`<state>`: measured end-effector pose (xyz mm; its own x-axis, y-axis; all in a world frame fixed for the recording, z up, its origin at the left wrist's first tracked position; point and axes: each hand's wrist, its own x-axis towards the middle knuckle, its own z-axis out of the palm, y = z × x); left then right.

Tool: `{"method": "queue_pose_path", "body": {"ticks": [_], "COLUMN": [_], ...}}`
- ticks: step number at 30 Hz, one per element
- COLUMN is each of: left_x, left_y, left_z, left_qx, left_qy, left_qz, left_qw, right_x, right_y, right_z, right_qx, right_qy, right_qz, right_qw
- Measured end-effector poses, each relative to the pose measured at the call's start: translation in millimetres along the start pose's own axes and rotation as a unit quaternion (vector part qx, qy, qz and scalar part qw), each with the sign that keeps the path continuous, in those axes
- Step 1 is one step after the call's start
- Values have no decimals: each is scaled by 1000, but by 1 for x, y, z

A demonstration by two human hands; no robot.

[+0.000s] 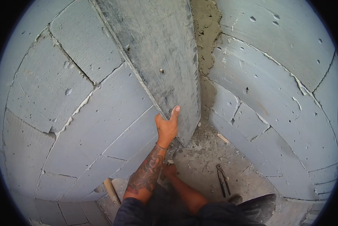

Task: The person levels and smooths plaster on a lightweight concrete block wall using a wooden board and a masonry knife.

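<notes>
A long, grey-stained board point(154, 49) stands upright in the corner between two block walls. My left hand point(167, 128) is wrapped around the board's left edge near its lower end, thumb lying on the front face. Wet mortar point(206, 35) shows along the board's right edge. Lower down and closer to my body, my right hand point(170, 170) is closed near the board's foot. A dark shape and a small pale bit show just above its fingers, but what it grips is hidden.
Grey block walls rise left point(101, 124) and right point(267, 86). On the rubble-strewn floor point(199, 165) lie pincers point(222, 180) and a small wood scrap point(223, 138). A wooden stick point(111, 191) leans at lower left. My shoe point(257, 209) is at lower right.
</notes>
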<state>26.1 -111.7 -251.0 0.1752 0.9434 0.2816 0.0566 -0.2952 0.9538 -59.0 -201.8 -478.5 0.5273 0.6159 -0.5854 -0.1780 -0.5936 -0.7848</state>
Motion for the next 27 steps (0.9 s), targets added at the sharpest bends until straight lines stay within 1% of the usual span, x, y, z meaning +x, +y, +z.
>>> {"method": "queue_pose_path", "body": {"ticks": [1,2,3,4,5,6,7,8,9,10,11,12,13,15,16,17,18,19,20,21,22,23,25,26,27], "left_x": [7,17,25,29,26,28,31,31,31,30,29,28,23,19,18,11,6,6,10,10,12,22,32,36,46], "left_y": [1,3,4,2,-3,-7,-11,-10,-5,0,5,-2,-9,-12,-17,-11,0,7,6,1,-3,-4,-15,-18,-16], "left_z": [-9,-17,-21,-21,-21,-20,-18,-20,-22,-26,-32,-27,-23,-16,-7,0,8,13,15,19,22,22,16,17,18], "left_qx": [14,30,25,23,25,22,17,13,10,55,102,31,27,51,15,11,-7,-27,-36,-10,16,8,71,69,72], "left_qy": [-45,-89,-86,-86,-91,-95,-73,-52,-52,-94,-137,-114,-115,-28,13,10,82,155,158,186,217,218,311,314,329], "left_qz": [4,9,22,57,84,81,129,176,174,131,90,157,160,124,146,146,139,132,136,130,121,126,150,143,168], "left_qw": [999,996,996,994,992,992,989,983,983,985,981,981,980,991,989,989,987,979,977,974,969,968,936,936,926], "right_x": [-9,-14,-11,-7,-12,-21,-29,-42,-49,-50,-51,-54,-57,-58,-55,-55,-55,-54,-51,-50,-53,-56,-113,-113,-110], "right_y": [4,31,59,76,92,86,81,39,12,13,15,19,24,29,32,38,40,42,43,45,49,45,7,16,28], "right_z": [9,35,54,55,55,47,40,6,-18,-26,-26,-23,-28,-35,-43,-54,-65,-74,-82,-87,-86,-84,-104,-107,-112], "right_qx": [0,-190,-376,-383,-216,-129,-39,-60,-80,-85,-52,-12,-12,-46,-44,-42,-40,-41,-58,-73,-46,-18,-72,-78,-202], "right_qy": [-45,-62,-67,-59,-74,-84,-84,-146,-205,-204,-188,-168,-164,-127,-122,-160,-195,-187,-210,-232,-228,-224,-250,-248,-208], "right_qz": [28,-145,-302,-305,-208,-154,-99,-14,69,71,78,85,82,32,29,60,88,87,74,64,84,101,102,106,50], "right_qw": [999,969,873,870,951,976,991,987,973,973,978,982,983,990,991,984,976,978,973,968,969,969,960,960,956]}}
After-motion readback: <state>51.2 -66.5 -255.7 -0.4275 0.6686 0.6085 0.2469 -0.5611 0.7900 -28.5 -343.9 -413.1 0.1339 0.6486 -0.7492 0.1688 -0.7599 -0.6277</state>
